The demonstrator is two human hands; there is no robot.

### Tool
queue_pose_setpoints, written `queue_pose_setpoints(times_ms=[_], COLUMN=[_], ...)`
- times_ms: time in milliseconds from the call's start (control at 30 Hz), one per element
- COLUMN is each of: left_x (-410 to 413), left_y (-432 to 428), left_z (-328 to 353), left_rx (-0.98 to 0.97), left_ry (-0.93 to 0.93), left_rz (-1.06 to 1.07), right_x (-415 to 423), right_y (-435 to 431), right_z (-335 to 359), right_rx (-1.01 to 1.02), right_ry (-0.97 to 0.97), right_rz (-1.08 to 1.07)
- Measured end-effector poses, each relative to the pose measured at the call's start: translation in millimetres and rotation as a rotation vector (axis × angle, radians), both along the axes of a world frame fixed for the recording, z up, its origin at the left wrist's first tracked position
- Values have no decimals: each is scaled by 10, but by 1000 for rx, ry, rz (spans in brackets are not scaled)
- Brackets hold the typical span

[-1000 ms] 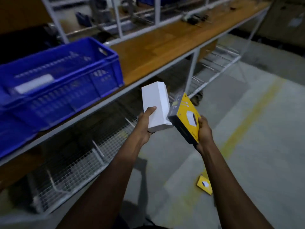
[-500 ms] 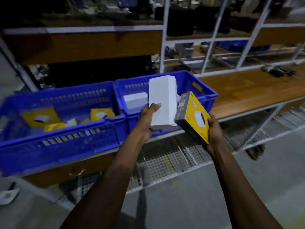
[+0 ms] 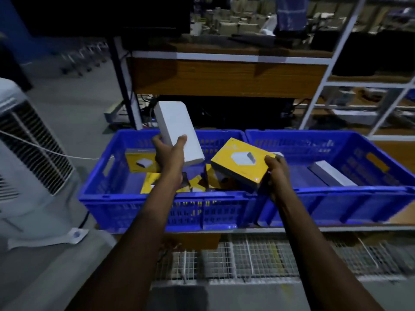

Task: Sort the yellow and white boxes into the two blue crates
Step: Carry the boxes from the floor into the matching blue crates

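My left hand [image 3: 169, 156] grips a tall white box [image 3: 177, 126], held upright over the left blue crate [image 3: 143, 203]. My right hand [image 3: 277, 173] holds a yellow box [image 3: 238, 164] tilted flat above the right part of that same crate. Inside the left crate lie several yellow boxes [image 3: 140, 162]. The right blue crate [image 3: 350, 198] holds a white box [image 3: 330, 173] lying on its floor. Both crates stand side by side on a wooden bench.
A white floor fan or cooler [image 3: 29, 167] stands at the left with a cable running toward the crates. A wire-mesh shelf [image 3: 258, 259] runs under the bench. A wooden upper shelf [image 3: 224, 75] and white frame posts [image 3: 332, 63] rise behind the crates.
My view has swung left from the floor side to face the two crates. Both hands have carried their boxes over the left crate, and the yellow box has tipped flatter.
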State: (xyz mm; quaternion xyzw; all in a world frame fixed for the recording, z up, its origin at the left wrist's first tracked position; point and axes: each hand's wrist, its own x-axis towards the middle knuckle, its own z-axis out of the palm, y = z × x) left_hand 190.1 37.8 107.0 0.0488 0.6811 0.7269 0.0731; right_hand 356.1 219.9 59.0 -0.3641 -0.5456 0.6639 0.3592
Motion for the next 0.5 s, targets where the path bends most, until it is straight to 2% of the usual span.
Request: queue_pose_setpoints(times_ms=[167,267,367,433,500], left_x=[-306,-341,-337,-308,-238], left_y=[-168,-199,-191,-165,-92], left_z=[106,174,226,235,216], left_rx=[79,192,238,225,216], left_ry=[-69,-131,-153,-156,-155], left_rz=[18,6,-17,-55,-143], right_x=[-453,-603,-705,-734,-698], right_y=[-233,-364,-392,-408,-444], right_z=[3,87,201,332,469], right_rx=[83,163,425,444,327], right_ry=[-133,-232,-386,-293,-160], right_rz=[91,305,383,357,396])
